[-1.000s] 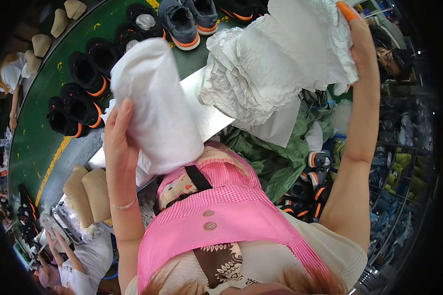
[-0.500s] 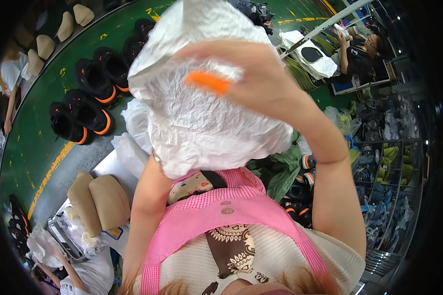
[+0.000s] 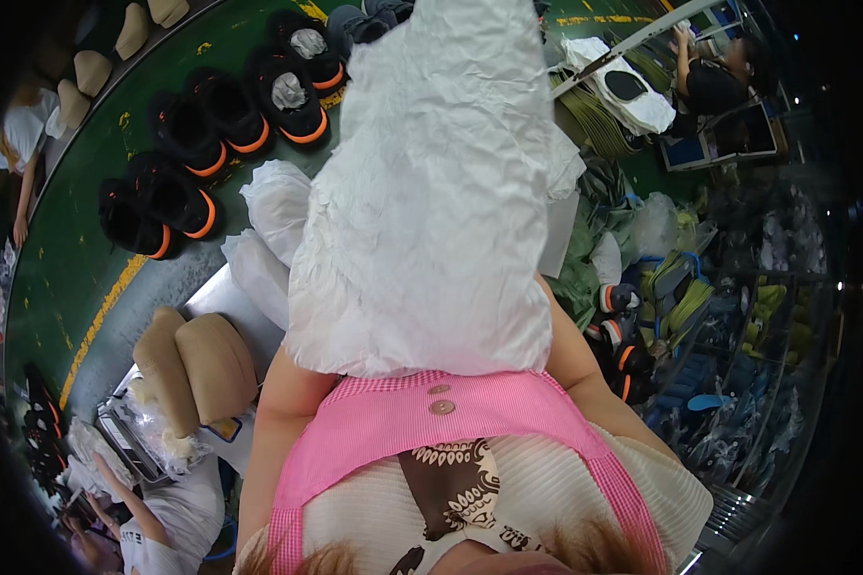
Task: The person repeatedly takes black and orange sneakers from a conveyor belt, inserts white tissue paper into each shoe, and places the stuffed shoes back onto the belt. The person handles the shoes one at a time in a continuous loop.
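Note:
A large crinkled sheet of white paper [image 3: 431, 220] stands up before my chest and takes up the middle of the view. Behind its lower left edge my left forearm [image 3: 295, 383] disappears. My right forearm [image 3: 585, 369] goes behind the lower right edge. Both hands are covered by the sheet, so neither their fingers nor what they hold can be seen. To the sheet's left stand several black shoes with orange soles [image 3: 230, 115]; two of them have crumpled wads [image 3: 289, 91] inside.
White wrapped bundles [image 3: 278, 206] and beige foot-shaped forms [image 3: 216, 364] lie on the left. A person in white [image 3: 168, 527] works at lower left; another in black [image 3: 724, 77] sits far right. Green plastic [image 3: 585, 225] and racks of bagged items [image 3: 738, 383] fill the right side.
My right hand, with orange on one digit, was sweeping across the front of the paper; it has dropped behind it. The sheet now hangs taller and flatter. More shoes show at upper left.

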`<state>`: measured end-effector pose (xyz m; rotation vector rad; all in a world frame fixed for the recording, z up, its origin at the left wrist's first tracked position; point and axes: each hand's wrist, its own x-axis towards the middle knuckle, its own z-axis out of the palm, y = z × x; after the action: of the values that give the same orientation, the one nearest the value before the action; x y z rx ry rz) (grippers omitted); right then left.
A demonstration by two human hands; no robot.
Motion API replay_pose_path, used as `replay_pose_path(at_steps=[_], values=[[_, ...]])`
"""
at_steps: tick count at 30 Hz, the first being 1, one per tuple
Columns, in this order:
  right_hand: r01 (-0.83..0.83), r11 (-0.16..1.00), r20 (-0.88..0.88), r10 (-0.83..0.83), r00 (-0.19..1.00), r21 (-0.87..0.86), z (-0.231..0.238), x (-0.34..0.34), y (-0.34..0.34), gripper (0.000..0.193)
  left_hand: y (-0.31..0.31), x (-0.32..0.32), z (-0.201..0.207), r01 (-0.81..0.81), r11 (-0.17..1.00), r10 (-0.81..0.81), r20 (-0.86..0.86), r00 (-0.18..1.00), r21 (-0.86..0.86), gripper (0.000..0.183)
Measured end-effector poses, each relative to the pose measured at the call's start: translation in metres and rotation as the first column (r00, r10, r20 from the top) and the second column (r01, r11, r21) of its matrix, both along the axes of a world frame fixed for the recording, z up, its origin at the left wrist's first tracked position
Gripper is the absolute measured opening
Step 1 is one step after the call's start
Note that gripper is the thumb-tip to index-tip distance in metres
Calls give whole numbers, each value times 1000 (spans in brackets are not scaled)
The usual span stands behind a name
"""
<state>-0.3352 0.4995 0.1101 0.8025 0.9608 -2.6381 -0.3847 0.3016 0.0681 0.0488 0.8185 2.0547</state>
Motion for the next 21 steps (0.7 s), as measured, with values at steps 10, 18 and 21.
replay_pose_path(at_steps=[10, 18, 21], values=[[54, 659, -166, 109, 980, 750, -48, 17, 35, 40, 25, -15, 12, -3, 992, 1, -14, 1000, -127, 29], [263, 207, -263, -27, 964, 942, -5, 1, 140, 26, 33, -63, 37, -124, 950, 82, -154, 985, -288, 29], [421, 175, -389, -189, 902, 890, 45, 11, 235, 12, 19, -91, 46, -361, 829, 173, -419, 891, -426, 29]])
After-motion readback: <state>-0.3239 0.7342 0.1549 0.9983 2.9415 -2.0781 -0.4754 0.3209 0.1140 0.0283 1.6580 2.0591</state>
